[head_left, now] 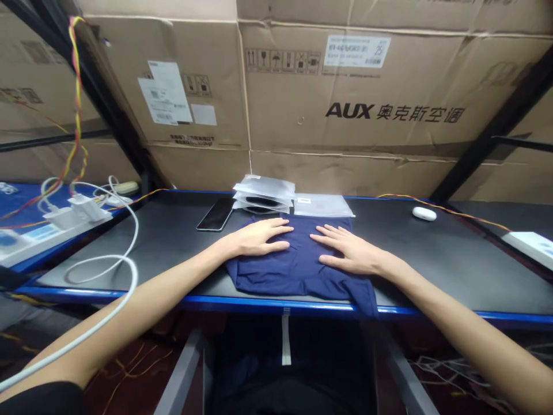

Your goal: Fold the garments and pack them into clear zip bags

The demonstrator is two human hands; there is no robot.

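Left hand (pixel 262 237) and right hand (pixel 349 252) spread flat on cloth (pixel 300 256) — smoothing, apparently; its rumpled near side calls for straightening next.

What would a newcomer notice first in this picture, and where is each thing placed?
Probably the left hand and right hand, laid flat with fingers spread on the dark blue cloth at the middle of the black table. Next, perhaps, the bold AUX lettering on the cardboard behind the table. At the left, a thick white cable loops and passes in front of the left forearm.
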